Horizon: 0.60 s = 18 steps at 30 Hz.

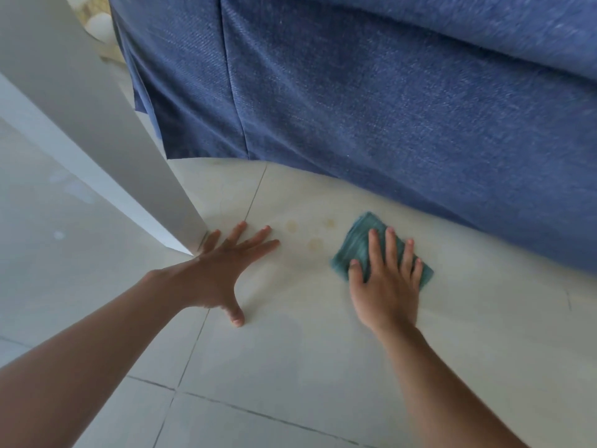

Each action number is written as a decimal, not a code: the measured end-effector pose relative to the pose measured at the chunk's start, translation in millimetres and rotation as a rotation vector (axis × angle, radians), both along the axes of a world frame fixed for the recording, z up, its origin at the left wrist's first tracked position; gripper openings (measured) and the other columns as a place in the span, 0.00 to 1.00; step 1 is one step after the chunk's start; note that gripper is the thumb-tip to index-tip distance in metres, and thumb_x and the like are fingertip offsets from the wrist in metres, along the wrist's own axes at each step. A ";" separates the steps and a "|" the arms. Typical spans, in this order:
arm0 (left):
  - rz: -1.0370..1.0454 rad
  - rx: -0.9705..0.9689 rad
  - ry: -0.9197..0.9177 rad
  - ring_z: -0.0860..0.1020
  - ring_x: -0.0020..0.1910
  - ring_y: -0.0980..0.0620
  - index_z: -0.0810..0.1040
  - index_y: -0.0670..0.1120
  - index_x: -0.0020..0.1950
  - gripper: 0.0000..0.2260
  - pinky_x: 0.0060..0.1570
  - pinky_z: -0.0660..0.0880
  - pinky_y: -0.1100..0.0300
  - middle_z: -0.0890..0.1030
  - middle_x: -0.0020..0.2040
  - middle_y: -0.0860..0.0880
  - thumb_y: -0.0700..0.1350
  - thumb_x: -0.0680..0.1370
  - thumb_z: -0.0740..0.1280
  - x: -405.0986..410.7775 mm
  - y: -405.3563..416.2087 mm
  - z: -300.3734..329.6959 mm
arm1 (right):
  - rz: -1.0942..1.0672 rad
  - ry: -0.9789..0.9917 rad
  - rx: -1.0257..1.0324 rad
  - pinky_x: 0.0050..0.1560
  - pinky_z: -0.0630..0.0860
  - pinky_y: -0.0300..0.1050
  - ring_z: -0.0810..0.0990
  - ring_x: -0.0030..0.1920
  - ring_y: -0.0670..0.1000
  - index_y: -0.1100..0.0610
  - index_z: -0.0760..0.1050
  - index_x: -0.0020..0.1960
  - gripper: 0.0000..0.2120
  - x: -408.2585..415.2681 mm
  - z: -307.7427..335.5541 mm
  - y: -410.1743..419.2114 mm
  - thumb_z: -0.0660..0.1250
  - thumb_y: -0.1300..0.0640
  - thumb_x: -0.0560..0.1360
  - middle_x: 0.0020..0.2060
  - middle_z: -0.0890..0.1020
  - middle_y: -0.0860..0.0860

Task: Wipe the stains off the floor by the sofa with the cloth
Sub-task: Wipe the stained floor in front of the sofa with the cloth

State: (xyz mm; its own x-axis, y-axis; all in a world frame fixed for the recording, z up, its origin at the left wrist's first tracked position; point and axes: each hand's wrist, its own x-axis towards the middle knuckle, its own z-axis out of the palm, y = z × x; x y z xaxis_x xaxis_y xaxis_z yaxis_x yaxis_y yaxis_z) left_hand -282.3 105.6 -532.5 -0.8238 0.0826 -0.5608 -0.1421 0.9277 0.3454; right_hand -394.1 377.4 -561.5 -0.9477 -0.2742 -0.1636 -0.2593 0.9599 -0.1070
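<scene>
A folded teal cloth lies flat on the pale tiled floor, just in front of the blue sofa. My right hand presses down on the cloth with fingers spread over it. Three faint yellowish ring stains mark the tile between my hands, left of the cloth. My left hand rests flat on the floor with fingers splayed, holding nothing, left of the stains.
A white table leg slants down to the floor right beside my left hand's fingertips. The sofa's blue skirt hangs to the floor along the far side. Grout lines cross the tiles in front of me.
</scene>
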 end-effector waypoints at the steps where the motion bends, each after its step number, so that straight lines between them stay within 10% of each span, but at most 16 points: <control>1: -0.001 -0.002 0.003 0.26 0.74 0.53 0.34 0.65 0.77 0.66 0.72 0.31 0.44 0.28 0.75 0.65 0.59 0.57 0.82 -0.1 0.1 0.1 | -0.082 -0.013 -0.008 0.79 0.41 0.61 0.43 0.82 0.60 0.47 0.48 0.83 0.34 -17.5 -0.2 -6.1 0.47 0.39 0.79 0.83 0.47 0.49; 10: -0.024 -0.029 -0.003 0.24 0.72 0.52 0.30 0.66 0.75 0.66 0.70 0.30 0.43 0.25 0.74 0.64 0.61 0.58 0.81 -1.3 -0.3 1.3 | 0.212 0.009 -0.046 0.80 0.40 0.59 0.43 0.82 0.58 0.44 0.48 0.82 0.32 -34.2 0.7 -31.9 0.45 0.39 0.79 0.83 0.49 0.48; 18: 0.037 -0.016 0.065 0.25 0.73 0.55 0.22 0.61 0.72 0.71 0.72 0.31 0.48 0.19 0.71 0.61 0.62 0.56 0.81 4.2 1.7 1.6 | 0.046 -0.030 -0.059 0.79 0.38 0.62 0.41 0.81 0.59 0.45 0.48 0.83 0.33 -44.6 3.4 -81.3 0.47 0.38 0.80 0.83 0.47 0.49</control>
